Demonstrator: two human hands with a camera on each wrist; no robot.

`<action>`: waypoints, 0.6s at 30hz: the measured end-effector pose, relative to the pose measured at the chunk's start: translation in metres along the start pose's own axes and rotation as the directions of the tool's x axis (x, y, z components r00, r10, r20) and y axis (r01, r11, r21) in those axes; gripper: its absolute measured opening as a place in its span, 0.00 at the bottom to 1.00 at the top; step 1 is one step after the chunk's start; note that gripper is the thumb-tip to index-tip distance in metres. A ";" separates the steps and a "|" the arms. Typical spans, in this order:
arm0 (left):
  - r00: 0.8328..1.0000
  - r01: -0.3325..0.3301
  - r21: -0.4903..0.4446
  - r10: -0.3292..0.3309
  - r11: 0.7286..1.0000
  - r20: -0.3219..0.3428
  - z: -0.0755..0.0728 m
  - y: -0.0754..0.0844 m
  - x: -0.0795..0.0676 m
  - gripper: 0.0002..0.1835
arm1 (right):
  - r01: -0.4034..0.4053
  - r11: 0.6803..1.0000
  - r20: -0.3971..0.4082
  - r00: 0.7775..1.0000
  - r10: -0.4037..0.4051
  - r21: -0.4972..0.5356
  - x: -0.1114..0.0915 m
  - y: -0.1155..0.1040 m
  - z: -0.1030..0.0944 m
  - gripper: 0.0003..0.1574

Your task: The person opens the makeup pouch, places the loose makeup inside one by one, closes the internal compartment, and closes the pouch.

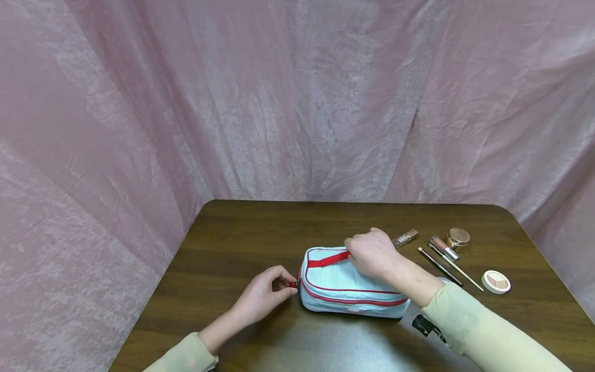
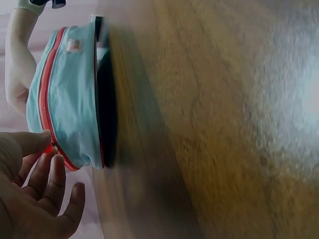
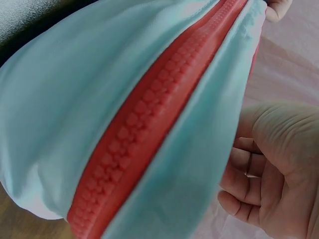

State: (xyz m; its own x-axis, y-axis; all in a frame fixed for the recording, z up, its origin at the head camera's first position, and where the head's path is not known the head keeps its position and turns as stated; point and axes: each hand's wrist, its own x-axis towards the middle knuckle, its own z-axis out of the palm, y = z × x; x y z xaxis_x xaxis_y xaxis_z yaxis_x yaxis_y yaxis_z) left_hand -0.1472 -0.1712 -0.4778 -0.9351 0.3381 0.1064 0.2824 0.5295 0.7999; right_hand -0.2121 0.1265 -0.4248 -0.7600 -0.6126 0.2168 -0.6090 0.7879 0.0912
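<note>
A light blue zippered pouch with red trim lies on the wooden table, its red handle strap across the top. At the pouch's left end, my left hand pinches the red zipper pull between thumb and index finger, the other fingers loosely bent. My right hand grips the strap, fingers curled, partly hiding it from the head camera. Close up in the right wrist view, the teeth of the red zipper are meshed along the visible length.
Right of the pouch on the table lie a lip gloss tube, a second cosmetic tube, a gold-lidded jar, a dark pencil, a pale thin stick and a round white compact. A pink curtain hangs behind.
</note>
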 end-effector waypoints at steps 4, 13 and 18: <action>1.000 0.004 -0.028 -0.004 1.000 0.021 0.003 0.002 -0.003 0.07 | -0.005 1.000 0.003 1.000 0.005 0.002 0.000 0.000 0.001 0.09; 1.000 -0.005 -0.041 0.006 0.999 0.024 0.009 0.008 -0.008 0.09 | -0.004 1.000 -0.032 0.999 0.004 -0.008 -0.001 0.002 0.003 0.10; 1.000 -0.002 -0.044 0.002 0.999 0.012 0.011 0.013 -0.011 0.08 | -0.008 1.000 -0.037 0.999 0.008 -0.011 0.000 0.002 0.003 0.10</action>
State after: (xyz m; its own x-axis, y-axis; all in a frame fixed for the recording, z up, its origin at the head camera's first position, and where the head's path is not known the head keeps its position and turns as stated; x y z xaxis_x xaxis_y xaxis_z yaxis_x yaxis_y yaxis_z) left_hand -0.1305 -0.1597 -0.4752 -0.9319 0.3484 0.1009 0.2742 0.4945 0.8248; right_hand -0.2143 0.1276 -0.4273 -0.7558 -0.6038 0.2534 -0.6004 0.7934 0.1001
